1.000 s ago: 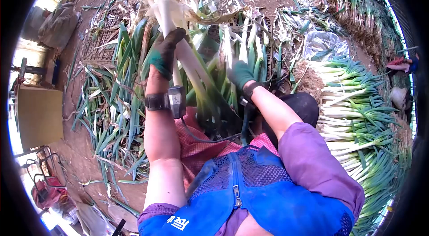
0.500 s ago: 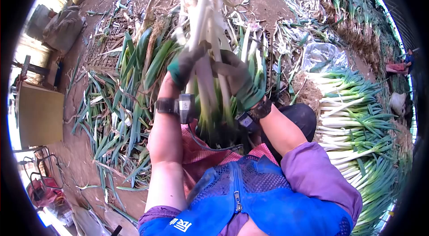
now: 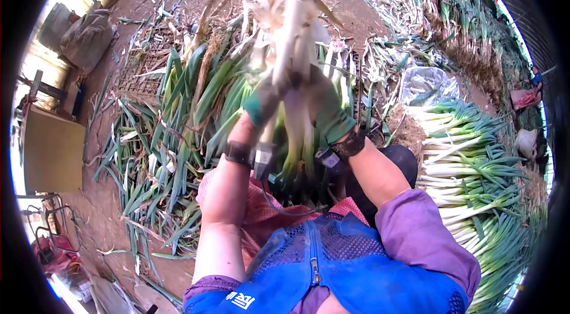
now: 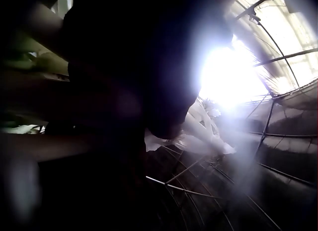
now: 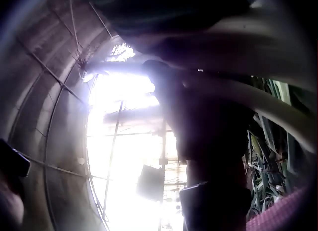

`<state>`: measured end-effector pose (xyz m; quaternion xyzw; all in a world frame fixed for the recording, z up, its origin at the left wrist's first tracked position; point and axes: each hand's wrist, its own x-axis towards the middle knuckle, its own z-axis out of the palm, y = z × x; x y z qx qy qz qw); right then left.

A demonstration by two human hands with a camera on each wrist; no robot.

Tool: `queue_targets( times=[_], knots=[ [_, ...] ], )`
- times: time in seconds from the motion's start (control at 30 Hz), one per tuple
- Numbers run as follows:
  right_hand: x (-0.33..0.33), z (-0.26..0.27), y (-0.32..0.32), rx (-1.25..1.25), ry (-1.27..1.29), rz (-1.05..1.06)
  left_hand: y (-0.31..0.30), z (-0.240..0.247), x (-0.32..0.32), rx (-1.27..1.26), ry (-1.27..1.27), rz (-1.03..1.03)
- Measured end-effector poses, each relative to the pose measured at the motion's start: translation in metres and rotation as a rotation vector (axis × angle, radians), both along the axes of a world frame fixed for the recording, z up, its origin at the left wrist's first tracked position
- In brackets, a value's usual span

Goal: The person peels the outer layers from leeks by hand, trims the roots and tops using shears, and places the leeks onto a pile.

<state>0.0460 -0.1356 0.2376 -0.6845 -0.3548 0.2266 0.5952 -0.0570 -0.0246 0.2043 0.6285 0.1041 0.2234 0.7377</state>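
In the head view a bunch of long green onions (image 3: 294,130) stands upright before the person's lap, white root ends up and blurred, leaves down. The gloved left hand (image 3: 264,99) grips its white stalks from the left. From the right, the gloved right hand (image 3: 328,111) holds the same bunch at about the same height, close beside the left. Dark glove shapes fill much of both wrist views. Pale peeling skins (image 4: 201,134) show past the hand in the left wrist view; a stalk (image 5: 290,114) crosses the right wrist view.
Loose green leaves (image 3: 160,153) lie piled at the left. A row of cleaned green onions (image 3: 457,165) lies at the right, near a clear plastic bag (image 3: 430,85). More onions (image 3: 457,17) stand at the back right. A tan board (image 3: 53,153) stands far left.
The right hand has come up from the stalks at the right and now grips the bunch beside the left hand. The bunch has shifted right and stands more upright.
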Motion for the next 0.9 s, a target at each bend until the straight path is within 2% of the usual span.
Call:
queue_targets(
  times=[0.03, 0.07, 0.13, 0.17, 0.23, 0.27, 0.3, 0.33, 0.37, 0.47, 0.53, 0.57, 0.6, 0.63, 0.67, 0.73, 0.8, 0.87, 0.9],
  knots=[
    [0.008, -0.011, 0.003, 0.049, -0.059, -0.022, -0.007, 0.009, 0.006, -0.058, 0.225, 0.101],
    [0.016, -0.023, 0.006, 0.096, -0.12, -0.046, -0.006, 0.004, 0.007, -0.125, 0.173, 0.067],
    [0.018, -0.014, 0.013, 0.265, 0.412, -0.075, -0.003, -0.014, 0.012, -0.252, 0.065, -0.004],
    [0.016, -0.008, 0.014, 0.349, 0.489, -0.03, -0.001, -0.027, 0.017, -0.189, 0.064, -0.011],
    [0.016, -0.002, 0.006, 0.237, -0.133, 0.005, -0.012, -0.012, 0.019, -0.11, 0.117, 0.004],
    [0.015, 0.001, 0.005, 0.237, -0.117, 0.071, -0.022, 0.001, 0.017, -0.098, 0.173, 0.029],
    [0.013, 0.005, 0.004, 0.236, -0.1, 0.137, -0.023, 0.014, 0.013, -0.222, 0.108, -0.044],
    [0.008, 0.016, 0.004, 0.232, -0.081, 0.203, -0.022, 0.018, 0.011, -0.178, 0.143, -0.039],
    [0.004, 0.03, -0.001, 0.194, 0.159, 0.249, -0.021, 0.021, 0.01, -0.135, 0.179, -0.033],
    [0.018, 0.037, -0.02, 0.231, -0.15, 0.402, -0.016, 0.011, 0.011, -0.103, 0.156, -0.035],
    [0.035, 0.04, -0.027, 0.174, -0.276, 0.379, -0.019, 0.018, 0.006, -0.135, 0.15, -0.006],
    [0.041, 0.048, -0.037, 0.052, -0.12, 0.182, -0.016, 0.017, 0.003, -0.175, 0.163, -0.021],
    [0.057, 0.045, -0.038, 0.253, -0.107, 0.109, -0.013, 0.02, -0.001, -0.196, 0.156, -0.059],
    [0.064, 0.053, -0.046, 0.221, -0.134, -0.006, -0.011, 0.024, -0.004, -0.231, 0.157, -0.082],
    [0.074, 0.052, -0.041, 0.335, -0.392, -0.114, -0.01, 0.028, -0.006, -0.262, 0.16, -0.108],
    [0.107, 0.053, -0.044, 0.387, -0.271, -0.114, -0.01, 0.031, -0.008, -0.258, 0.157, -0.202],
    [0.138, 0.049, -0.03, 0.696, 0.379, -0.166, -0.015, 0.031, -0.01, -0.242, 0.186, -0.32],
    [0.243, -0.049, -0.039, 0.441, 0.075, 0.023, -0.02, 0.031, -0.01, -0.206, 0.244, -0.464],
    [0.244, -0.054, -0.039, 0.31, 0.037, -0.021, -0.023, 0.03, -0.009, -0.199, 0.172, -0.535]
  ],
)
